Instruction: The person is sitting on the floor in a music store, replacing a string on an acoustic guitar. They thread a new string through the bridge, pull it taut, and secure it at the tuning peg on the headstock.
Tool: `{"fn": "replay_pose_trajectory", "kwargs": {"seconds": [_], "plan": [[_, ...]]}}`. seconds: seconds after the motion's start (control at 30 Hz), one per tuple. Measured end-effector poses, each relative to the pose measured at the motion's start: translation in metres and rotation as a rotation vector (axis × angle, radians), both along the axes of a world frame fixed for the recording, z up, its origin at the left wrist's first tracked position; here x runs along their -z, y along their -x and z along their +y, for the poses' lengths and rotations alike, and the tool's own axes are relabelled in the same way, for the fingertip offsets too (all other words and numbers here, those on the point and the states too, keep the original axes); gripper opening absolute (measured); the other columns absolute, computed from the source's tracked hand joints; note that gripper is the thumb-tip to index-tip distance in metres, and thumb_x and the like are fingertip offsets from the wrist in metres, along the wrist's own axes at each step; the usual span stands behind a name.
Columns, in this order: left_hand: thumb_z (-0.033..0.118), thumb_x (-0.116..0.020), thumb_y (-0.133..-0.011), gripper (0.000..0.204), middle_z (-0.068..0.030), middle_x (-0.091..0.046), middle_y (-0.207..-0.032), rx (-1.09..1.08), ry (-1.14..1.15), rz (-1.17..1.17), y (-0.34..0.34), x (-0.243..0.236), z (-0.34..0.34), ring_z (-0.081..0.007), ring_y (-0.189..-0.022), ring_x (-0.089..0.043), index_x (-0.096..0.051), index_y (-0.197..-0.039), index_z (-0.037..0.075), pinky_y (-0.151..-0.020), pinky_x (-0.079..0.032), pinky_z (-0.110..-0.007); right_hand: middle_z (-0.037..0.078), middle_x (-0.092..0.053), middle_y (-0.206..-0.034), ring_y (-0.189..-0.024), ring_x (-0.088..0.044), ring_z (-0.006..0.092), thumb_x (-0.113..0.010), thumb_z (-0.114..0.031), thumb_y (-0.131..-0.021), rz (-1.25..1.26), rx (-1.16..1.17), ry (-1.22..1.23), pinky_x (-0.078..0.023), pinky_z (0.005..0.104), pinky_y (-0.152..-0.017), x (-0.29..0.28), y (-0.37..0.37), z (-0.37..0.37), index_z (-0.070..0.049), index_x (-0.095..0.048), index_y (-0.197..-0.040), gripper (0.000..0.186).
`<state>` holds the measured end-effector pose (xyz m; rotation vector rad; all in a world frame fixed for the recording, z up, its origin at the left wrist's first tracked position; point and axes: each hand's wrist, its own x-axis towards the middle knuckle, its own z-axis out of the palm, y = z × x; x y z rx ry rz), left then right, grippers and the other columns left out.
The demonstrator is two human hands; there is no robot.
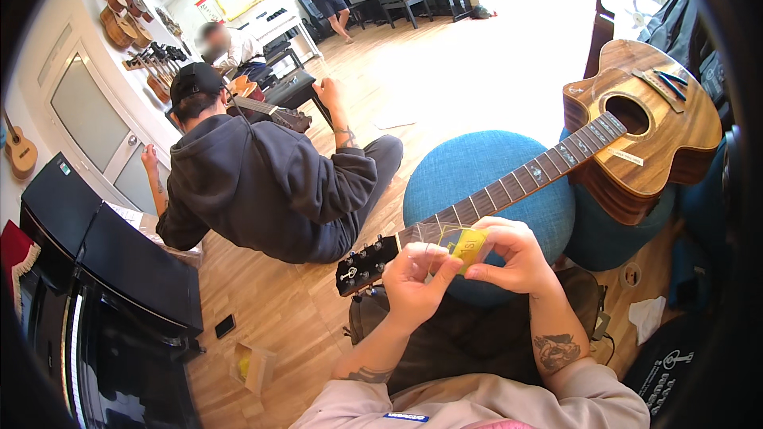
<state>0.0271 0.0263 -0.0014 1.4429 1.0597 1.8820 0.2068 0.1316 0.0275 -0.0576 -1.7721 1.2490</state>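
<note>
Over the guitar's neck, both my hands hold a small clear plastic packet with a yellow label [469, 248], which looks like a guitar string sleeve. My left hand [417, 280] pinches its clear end between thumb and fingers. Thumb and fingers of my right hand [515, 258] close on the yellow side. Just beyond lies an acoustic guitar [675, 131], face up, with its black headstock [367, 266] to the left of my hands. No strings show along its fretboard [513, 184]. Blue-handled pliers [672, 84] rest on the body near the bridge.
Blue round poufs [477, 151] support the guitar. A person in a dark hoodie [258, 183] sits on the floor ahead left. A black piano [119, 365], a phone [226, 326] and an open cardboard box [253, 367] are at the left. White tissue [648, 318] lies at the right.
</note>
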Motion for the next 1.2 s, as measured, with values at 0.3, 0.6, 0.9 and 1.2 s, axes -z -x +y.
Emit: {"fn": "replay_pose_trajectory", "kwargs": {"seconds": [0.3,0.6,0.9,1.2], "plan": [[-0.011,-0.079,-0.090,0.031,-0.0139,-0.075,-0.109,-0.002,-0.053,-0.042,-0.005,0.016,-0.008,-0.0181,-0.101,-0.075,-0.064,-0.114,-0.001,-0.089,-0.062,-0.031,0.010,-0.075,-0.091,-0.078,-0.072,0.0121,-0.079,0.003,-0.093,0.018,0.009,0.193,-0.059,0.0258,-0.071,0.021,0.004,0.001,0.006,-0.074,-0.093,0.006],[-0.007,-0.080,-0.091,0.023,-0.0119,-0.072,-0.100,-0.047,-0.071,-0.064,0.003,0.010,-0.007,-0.0165,-0.091,-0.074,-0.065,-0.108,-0.002,-0.079,-0.064,-0.029,0.008,-0.074,-0.102,-0.091,-0.072,0.0123,-0.081,0.005,-0.091,0.126,-0.101,0.302,-0.060,0.0290,-0.089,0.015,0.007,-0.005,0.007,-0.067,-0.122,0.034],[-0.007,-0.076,-0.094,0.018,-0.0117,-0.073,-0.103,0.035,-0.034,-0.014,-0.001,0.006,0.000,-0.0159,-0.091,-0.073,-0.068,-0.110,-0.003,-0.083,-0.062,-0.029,0.012,-0.077,-0.105,-0.099,-0.076,0.0166,-0.083,0.007,-0.086,0.103,-0.064,0.278,-0.061,0.0312,-0.090,0.019,0.005,-0.001,0.007,-0.065,-0.125,0.043],[-0.007,-0.080,-0.092,0.021,-0.0134,-0.077,-0.104,0.016,-0.046,-0.056,-0.007,0.000,-0.004,-0.0163,-0.095,-0.076,-0.069,-0.109,-0.002,-0.088,-0.063,-0.030,0.010,-0.077,-0.101,-0.093,-0.075,0.0148,-0.090,0.003,-0.081,0.170,-0.079,0.359,-0.061,0.0305,-0.087,0.021,0.005,0.002,0.005,-0.064,-0.120,0.046]]}}
